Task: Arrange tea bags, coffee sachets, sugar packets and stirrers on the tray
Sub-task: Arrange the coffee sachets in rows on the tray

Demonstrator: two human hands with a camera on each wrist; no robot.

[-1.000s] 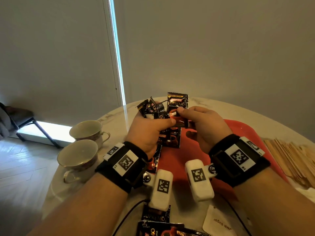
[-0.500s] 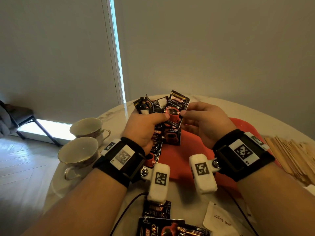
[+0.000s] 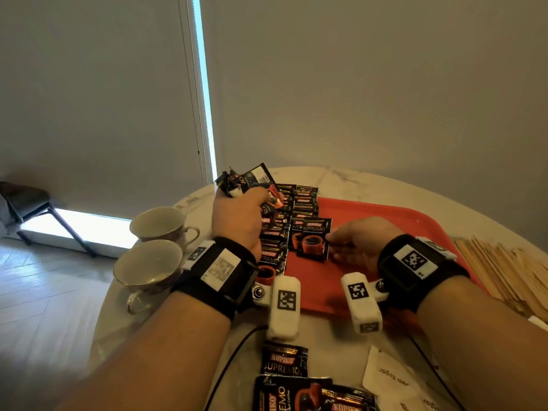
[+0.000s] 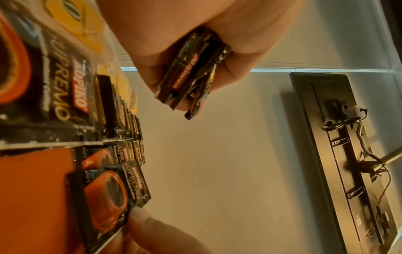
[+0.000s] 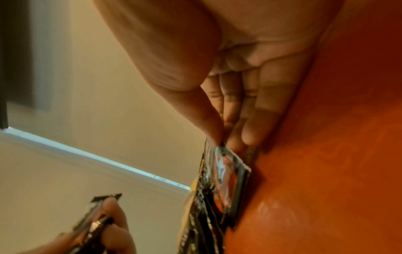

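Coffee sachets [image 3: 313, 240] black, red cup print; tray [image 3: 385, 221] red; stirrers [image 3: 504, 271] pale wood.

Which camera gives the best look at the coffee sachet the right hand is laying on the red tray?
The head view: the sachet shows whole, face up on the red tray, with the right hand at its edge. The left wrist view shows it close but slanted and partly cut off. The right wrist view shows it only edge-on and blurred, under the fingertips.
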